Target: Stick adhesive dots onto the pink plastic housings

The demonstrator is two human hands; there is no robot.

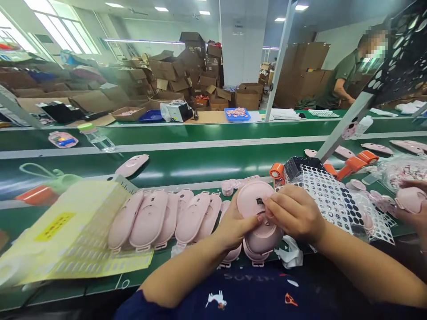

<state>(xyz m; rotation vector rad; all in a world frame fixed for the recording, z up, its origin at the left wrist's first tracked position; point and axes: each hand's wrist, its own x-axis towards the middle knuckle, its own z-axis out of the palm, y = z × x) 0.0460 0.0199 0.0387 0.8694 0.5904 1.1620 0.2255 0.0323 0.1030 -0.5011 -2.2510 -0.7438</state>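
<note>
A pale pink oval plastic shell (251, 195) is held up in front of my chest. My left hand (233, 226) is closed around its left side, with the thumb across the front. Against the right side of the shell, my right hand (296, 213) has its fingertips pinched together beside a small dark rectangle (260, 201). Whatever may be between those fingertips is hidden. Below the held shell lie more pink shells (256, 253). To the left, several similar shells (150, 220) lean in an overlapping row.
Yellow printed sheets (83, 226) cover the bench at left. Orange tape dispensers (356, 163) and sheets of black dots (333, 198) lie right. Crumpled white paper (290, 252) sits near my right forearm. A co-worker's hand (413, 209) holds a pink part. A green conveyor (200, 162) runs behind.
</note>
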